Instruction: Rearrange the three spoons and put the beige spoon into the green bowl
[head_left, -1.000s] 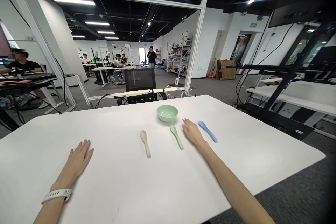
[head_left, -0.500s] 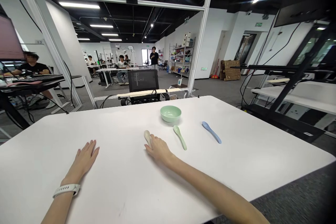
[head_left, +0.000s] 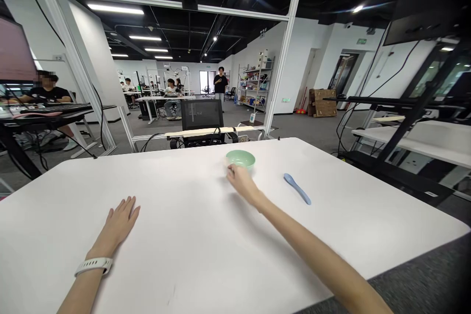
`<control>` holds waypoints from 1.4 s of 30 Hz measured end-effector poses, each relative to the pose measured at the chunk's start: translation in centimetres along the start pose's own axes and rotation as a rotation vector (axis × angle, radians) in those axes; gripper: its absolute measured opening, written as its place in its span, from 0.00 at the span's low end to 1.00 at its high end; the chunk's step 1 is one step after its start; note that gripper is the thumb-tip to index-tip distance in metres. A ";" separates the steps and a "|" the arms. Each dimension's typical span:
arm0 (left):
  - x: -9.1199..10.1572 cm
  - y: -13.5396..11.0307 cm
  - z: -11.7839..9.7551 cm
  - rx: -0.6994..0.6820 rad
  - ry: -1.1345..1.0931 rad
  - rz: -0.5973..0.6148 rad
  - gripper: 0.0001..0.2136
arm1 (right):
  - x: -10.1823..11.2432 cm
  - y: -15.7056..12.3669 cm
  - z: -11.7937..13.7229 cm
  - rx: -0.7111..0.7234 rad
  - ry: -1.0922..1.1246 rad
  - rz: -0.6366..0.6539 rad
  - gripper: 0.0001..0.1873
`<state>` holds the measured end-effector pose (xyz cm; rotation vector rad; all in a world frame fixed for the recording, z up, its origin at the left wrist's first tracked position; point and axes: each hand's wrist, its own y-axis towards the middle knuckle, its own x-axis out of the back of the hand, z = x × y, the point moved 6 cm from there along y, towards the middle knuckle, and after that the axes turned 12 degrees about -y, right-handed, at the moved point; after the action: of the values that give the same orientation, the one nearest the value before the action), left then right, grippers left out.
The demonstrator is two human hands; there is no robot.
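Left hand [head_left: 117, 225] lies flat and open on the tabletop [head_left: 176, 274]. Right hand [head_left: 242, 182], fingers curled, is at the near side of the green bowl [head_left: 241, 158] (any grasp cannot be told); 1 blue spoon [head_left: 297, 189] lies to the right.

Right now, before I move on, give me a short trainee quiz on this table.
1. True or false: the blue spoon lies to the right of the green bowl in the head view.
2. How does the left hand rest? A) Flat on the white table B) Gripping the blue spoon C) Lifting the green bowl
3. Which hand is nearer the green bowl?

Key: 1 true; 2 A; 3 the right hand.
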<state>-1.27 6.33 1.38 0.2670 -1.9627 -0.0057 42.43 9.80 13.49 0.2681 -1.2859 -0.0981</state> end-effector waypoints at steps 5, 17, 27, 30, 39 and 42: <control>0.2 -0.1 -0.2 0.005 0.004 0.012 0.34 | 1.9 5.6 -5.0 -0.100 -0.268 0.057 0.18; -0.1 0.3 0.2 0.002 0.017 -0.008 0.33 | -0.1 10.0 -7.0 -0.068 -0.436 0.182 0.13; 0.1 0.0 -0.1 0.004 0.016 0.012 0.35 | -0.4 10.1 -7.9 -0.039 -0.402 0.159 0.17; 0.3 -0.1 -0.3 0.007 0.021 0.015 0.34 | 0.8 8.7 -9.5 -0.040 -0.340 0.004 0.23; 0.4 -0.3 -0.8 0.030 0.036 0.046 0.35 | -3.4 -0.4 -17.2 0.039 -0.125 -0.215 0.30; 0.4 -0.2 -0.6 0.017 0.032 0.032 0.34 | -5.5 -1.8 -17.8 0.041 -0.177 -0.088 0.32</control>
<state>-0.88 6.14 1.96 0.2454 -1.9358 0.0361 58.02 11.81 3.37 0.3580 -1.4531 -0.1737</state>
